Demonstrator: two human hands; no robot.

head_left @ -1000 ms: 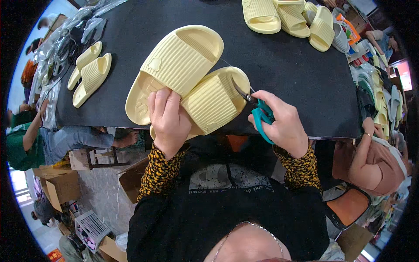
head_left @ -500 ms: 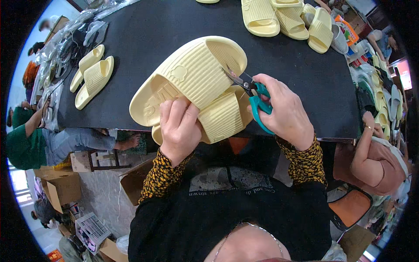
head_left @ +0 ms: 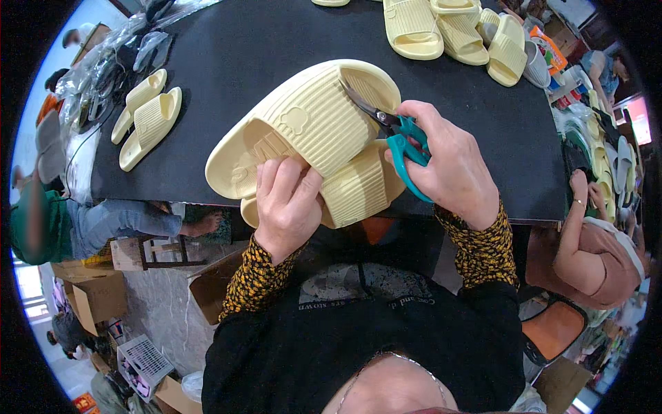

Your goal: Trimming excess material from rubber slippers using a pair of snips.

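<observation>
My left hand (head_left: 288, 207) is closed on a pale yellow slipper (head_left: 321, 127) with a ribbed strap and a raised cloud shape. Its fingers reach into the heel-side opening of the strap. Partly under it lies a second pale yellow slipper (head_left: 355, 196), overlapped by the first and close to my left hand. In my right hand (head_left: 452, 162) is a pair of scissors (head_left: 408, 162) with teal handles and dark blades. The blade tips lie at the strap's front edge, over the toe opening. Whether they touch the strap or a thread, I cannot tell.
A pair of yellow slippers (head_left: 153, 121) lies at the table's left, and several more slippers (head_left: 458, 34) stand at the far right. Clear plastic bags (head_left: 103, 83) pile along the left edge. People sit on both sides. Cartons (head_left: 103, 297) stand on the floor at left.
The scissors' tips have moved up along the strap's front edge, and the blades look closer together. Both slippers have shifted slightly right. At left, a person now has a grey object raised.
</observation>
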